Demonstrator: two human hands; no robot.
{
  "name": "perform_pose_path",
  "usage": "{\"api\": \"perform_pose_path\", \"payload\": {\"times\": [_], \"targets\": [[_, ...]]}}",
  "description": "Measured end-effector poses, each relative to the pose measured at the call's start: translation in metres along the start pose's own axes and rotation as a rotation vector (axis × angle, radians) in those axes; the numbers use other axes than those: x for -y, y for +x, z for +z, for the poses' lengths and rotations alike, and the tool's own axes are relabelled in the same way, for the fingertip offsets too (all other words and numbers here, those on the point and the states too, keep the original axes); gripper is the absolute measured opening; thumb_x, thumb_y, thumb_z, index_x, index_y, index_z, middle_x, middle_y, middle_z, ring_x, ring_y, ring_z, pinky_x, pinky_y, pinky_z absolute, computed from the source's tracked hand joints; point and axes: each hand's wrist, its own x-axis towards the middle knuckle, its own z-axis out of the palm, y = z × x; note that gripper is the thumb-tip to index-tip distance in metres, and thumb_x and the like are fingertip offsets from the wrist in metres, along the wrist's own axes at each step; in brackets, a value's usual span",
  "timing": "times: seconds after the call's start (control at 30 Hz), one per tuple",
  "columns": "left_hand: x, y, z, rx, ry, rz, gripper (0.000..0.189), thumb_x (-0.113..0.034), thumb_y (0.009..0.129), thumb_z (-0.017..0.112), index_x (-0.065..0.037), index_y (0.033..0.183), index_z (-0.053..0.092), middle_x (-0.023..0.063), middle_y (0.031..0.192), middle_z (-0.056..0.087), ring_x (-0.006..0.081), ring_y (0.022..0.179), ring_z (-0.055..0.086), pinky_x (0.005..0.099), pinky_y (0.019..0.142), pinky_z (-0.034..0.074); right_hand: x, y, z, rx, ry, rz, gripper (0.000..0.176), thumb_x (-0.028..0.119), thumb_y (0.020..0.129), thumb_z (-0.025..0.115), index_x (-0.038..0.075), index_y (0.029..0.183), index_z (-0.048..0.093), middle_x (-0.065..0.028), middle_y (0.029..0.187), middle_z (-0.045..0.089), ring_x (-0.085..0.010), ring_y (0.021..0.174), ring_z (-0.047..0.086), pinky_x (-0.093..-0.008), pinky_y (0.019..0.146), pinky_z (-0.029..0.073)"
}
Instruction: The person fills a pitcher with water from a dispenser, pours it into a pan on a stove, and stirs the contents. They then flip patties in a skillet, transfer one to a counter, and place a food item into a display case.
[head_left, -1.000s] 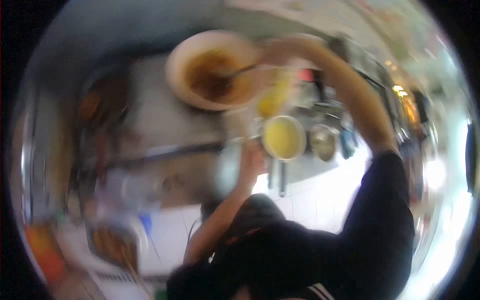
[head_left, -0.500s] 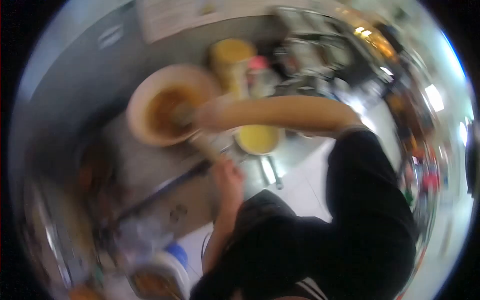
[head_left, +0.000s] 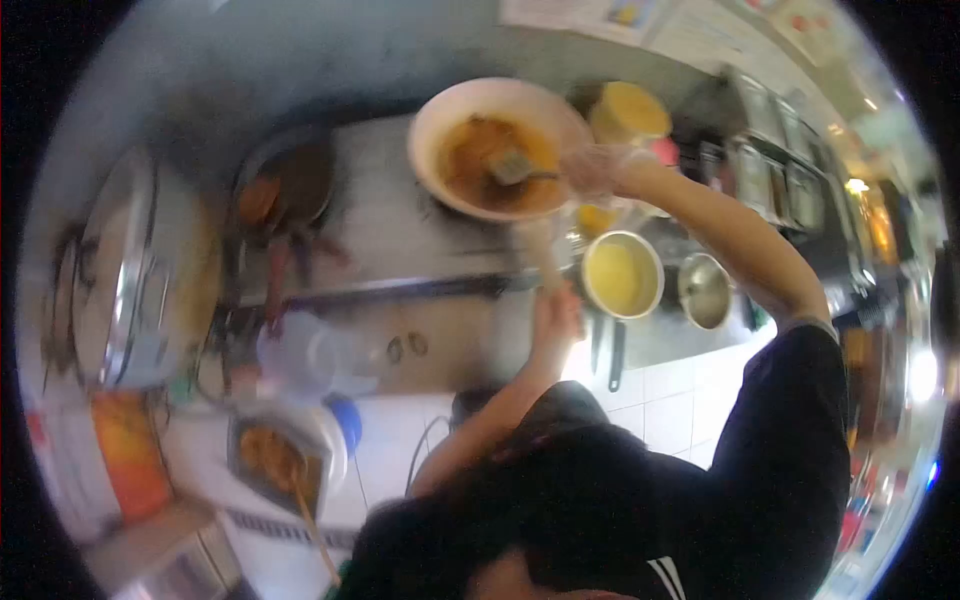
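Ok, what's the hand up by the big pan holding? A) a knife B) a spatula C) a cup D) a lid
B: the right hand grips a spatula whose blade lies in the orange-brown food in the pan, while the left hand holds the pan handle.

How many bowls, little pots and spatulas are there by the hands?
Big bowl, left hand gripping the pale handle at its rim: 1
Little pots: 2, the yellow-filled pot and the grey pot
Spatula, in right hand: 1
Total: 4

Bare counter between wok and dark pan; pots crowd right.
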Motion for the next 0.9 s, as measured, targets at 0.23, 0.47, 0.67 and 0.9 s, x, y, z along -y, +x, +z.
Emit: {"api": "perform_pose_path", "payload": {"times": [0.23, 0.47, 0.67, 0.9], "targets": [[-0.035, -0.027, 0.012, 0.006, -0.05, -0.104, 0.022, -0.027, 0.099, 0.046, -0.01, 0.113, 0.05, -0.0035, 0.078, 0.041, 0.005, 0.059, 0.036, 0.0209, 0.05, 0.03, -0.031, 0.047, -0.008, -0.082, 0.518, 0.398, 0.048, 0.054, 0.082, 0.062, 0.011, 0.102, 0.071, -0.009, 0.09, 0.07, -0.0253, 0.081, 0.064, -0.0368, 0.07, 0.053], [-0.02, -0.018, -0.004, -0.067, -0.048, -0.162, 0.024, -0.031, 0.099, 0.05, -0.013, 0.115, 0.049, -0.0037, 0.08, 0.045, 0.0074, 0.064, 0.041, 0.0232, 0.055, 0.035, 0.041, 0.014, 0.048, -0.251, 0.412, 0.177, 0.012, 0.017, 0.08, 0.065, 0.013, 0.085, 0.075, -0.0058, 0.085, 0.071, -0.0219, 0.079, 0.068, -0.0393, 0.062, 0.055], [-0.011, -0.014, -0.002, -0.008, -0.056, -0.026, 0.023, -0.032, 0.102, 0.041, -0.009, 0.107, 0.043, -0.0014, 0.079, 0.047, 0.0066, 0.053, 0.042, 0.0227, 0.043, 0.037, 0.029, 0.016, 0.026, -0.086, 0.276, -0.012, 0.025, 0.018, 0.087, 0.053, 0.002, 0.103, 0.066, -0.0164, 0.079, 0.068, -0.0296, 0.077, 0.069, -0.0424, 0.071, 0.055], [-0.011, -0.012, 0.01, -0.017, -0.09, -0.028, 0.018, -0.024, 0.103, 0.039, -0.008, 0.113, 0.038, 0.0009, 0.081, 0.044, 0.0052, 0.051, 0.038, 0.0218, 0.04, 0.031, 0.016, 0.01, 0.024, -0.085, 0.089, -0.055, 0.032, 0.023, 0.095, 0.044, 0.0, 0.1, 0.065, -0.0194, 0.097, 0.068, -0.0301, 0.092, 0.068, -0.0424, 0.079, 0.054]]}}
